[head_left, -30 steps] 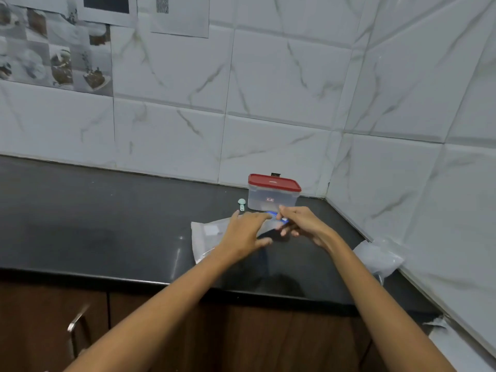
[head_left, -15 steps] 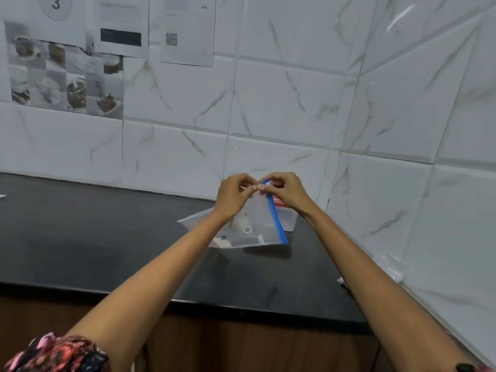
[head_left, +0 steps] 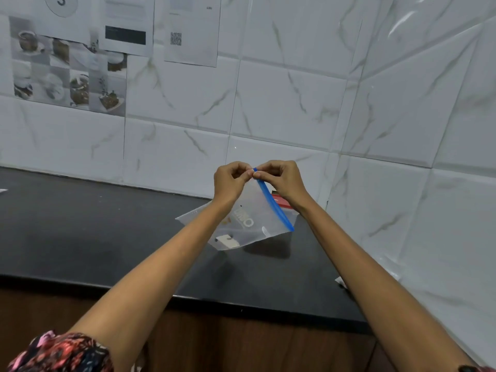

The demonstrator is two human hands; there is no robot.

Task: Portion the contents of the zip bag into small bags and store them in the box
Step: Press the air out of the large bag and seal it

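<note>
At the lower left corner of the frame a floral-patterned sleeve (head_left: 61, 351) in red, pink and black covers the upper part of the left arm, and both bare forearms reach up toward the centre of the frame over the brown wooden cabinet front (head_left: 241, 342) and the dark, glossy black bench (head_left: 80, 237). Just above the centre, the left hand (head_left: 230, 181) and the right hand (head_left: 284, 178) meet fingertip to fingertip at the upper corner of a clear plastic zip bag with a blue seal strip (head_left: 249, 221). Each grip is narrow, thumb and curled fingers pinching that corner at the top end of the blue strip, which slants down toward the right. The bag hangs from the pinch, tilted, with its lower part just above or on the bench; which of the two is unclear. White printed lettering and a few small pale pieces show through its plastic. Behind the right wrist a sliver of the red-lidded box (head_left: 280, 202) shows, mostly hidden. At the right edge of the bench lies a bit of clear plastic (head_left: 341, 281). Beyond, white marble-veined wall tiles (head_left: 281, 103) form a corner, with printed paper sheets (head_left: 128, 25) stuck on at the upper left of the frame.
</note>
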